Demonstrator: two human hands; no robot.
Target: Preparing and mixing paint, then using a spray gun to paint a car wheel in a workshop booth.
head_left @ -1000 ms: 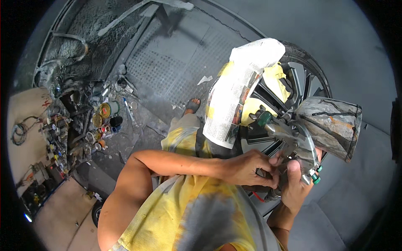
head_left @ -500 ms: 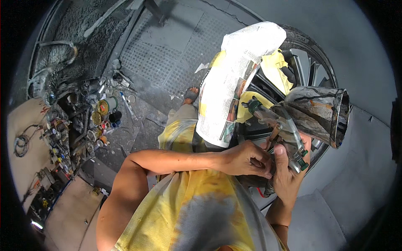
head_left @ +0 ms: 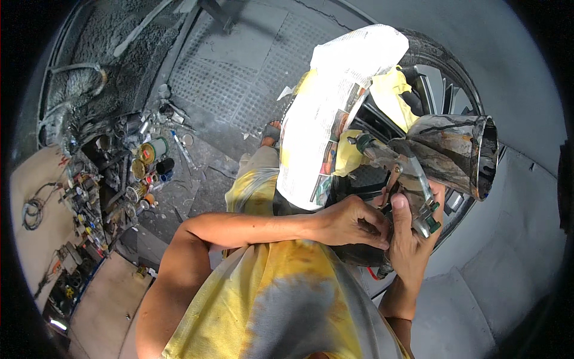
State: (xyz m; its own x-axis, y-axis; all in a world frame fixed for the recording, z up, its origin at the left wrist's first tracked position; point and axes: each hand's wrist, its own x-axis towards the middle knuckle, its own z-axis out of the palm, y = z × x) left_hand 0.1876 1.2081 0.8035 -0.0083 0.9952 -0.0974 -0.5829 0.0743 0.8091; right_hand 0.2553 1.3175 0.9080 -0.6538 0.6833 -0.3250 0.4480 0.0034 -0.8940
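Observation:
A paint-stained spray gun (head_left: 412,173) with green end knobs is in my right hand (head_left: 412,239). The right thumb lies along its body and the fingers are behind it, mostly hidden. My left hand (head_left: 359,221) is closed, its curled fingers against the gun's handle beside the right palm; the exact grip is hidden. A grey, paint-streaked cup (head_left: 448,149) is attached to the gun and points to the right. Below the hands, a bit of red (head_left: 372,274) shows by the handle's lower end.
A wheel with a dark tyre (head_left: 457,63) stands beyond the gun, partly covered by newspaper (head_left: 326,119) and yellow masking paper (head_left: 391,96). Paint cans (head_left: 154,149) and clutter fill the left side. A grey textured mat (head_left: 119,54) lies at the far left.
The gun and its cup have shifted slightly upward in the picture and tilted a little. Both hands keep nearly the same hold. The view has moved slightly.

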